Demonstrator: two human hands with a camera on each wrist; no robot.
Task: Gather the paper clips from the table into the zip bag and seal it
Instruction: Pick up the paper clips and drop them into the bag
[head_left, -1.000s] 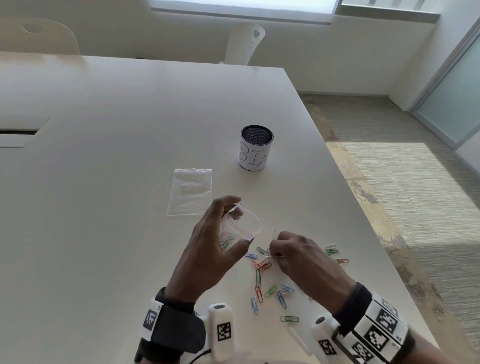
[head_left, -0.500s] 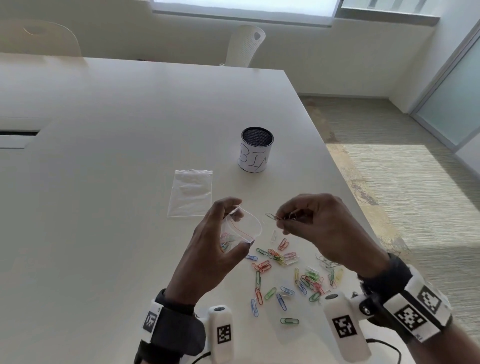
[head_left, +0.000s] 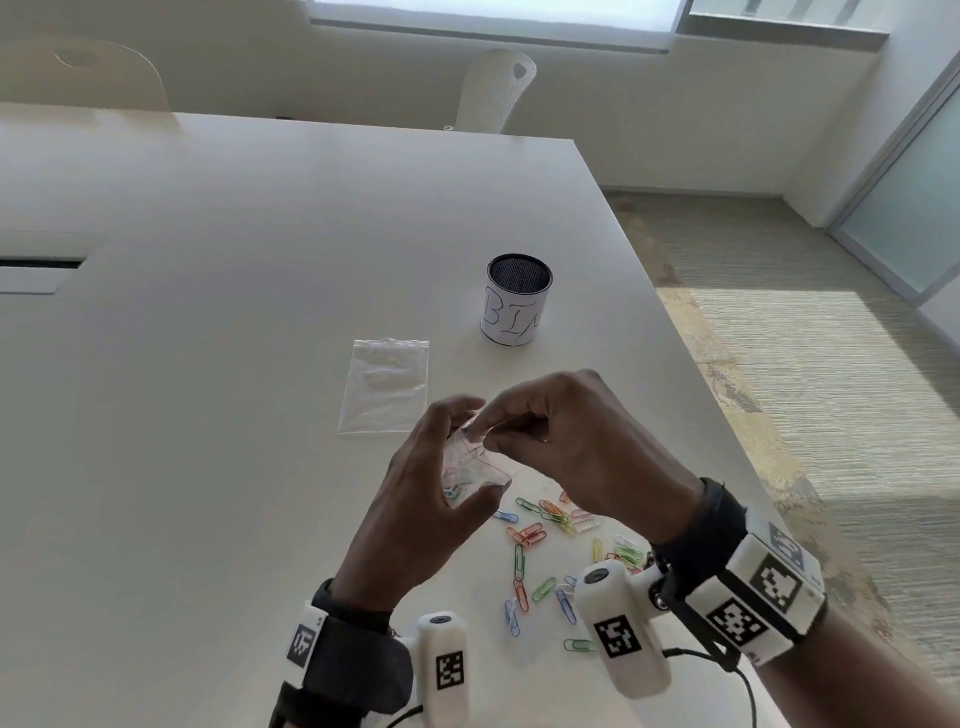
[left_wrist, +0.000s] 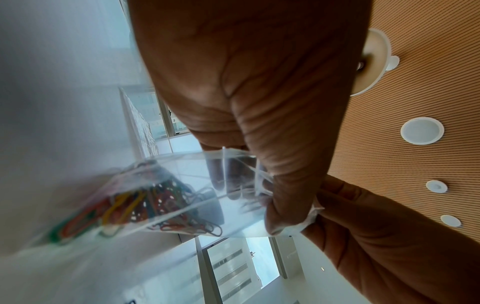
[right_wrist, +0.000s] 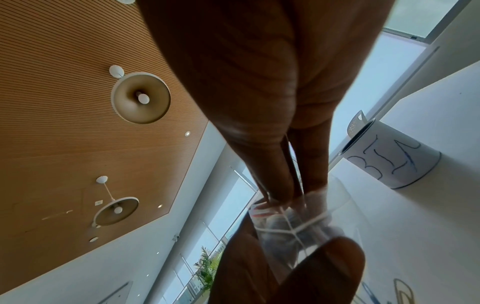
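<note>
My left hand (head_left: 480, 449) grips a small clear zip bag (head_left: 470, 462) just above the table, its mouth held open. Several coloured paper clips (left_wrist: 135, 203) lie bunched in the bag's bottom. My right hand (head_left: 493, 434) is at the bag's mouth, thumb and fingers pinched on thin wire paper clips (right_wrist: 291, 164) right at the opening (right_wrist: 285, 224). Many loose coloured clips (head_left: 545, 525) lie scattered on the white table (head_left: 208, 312) below and to the right of both hands.
A second, empty zip bag (head_left: 384, 387) lies flat just beyond the hands. A mesh cup labelled BIN (head_left: 518, 301) stands further back right. The table's right edge (head_left: 691, 374) runs close by. Chairs (head_left: 496, 88) stand at the far side.
My right hand picked clips off the table, lifted them and carried them left to the bag's mouth. The left hand kept the bag in about the same place.
</note>
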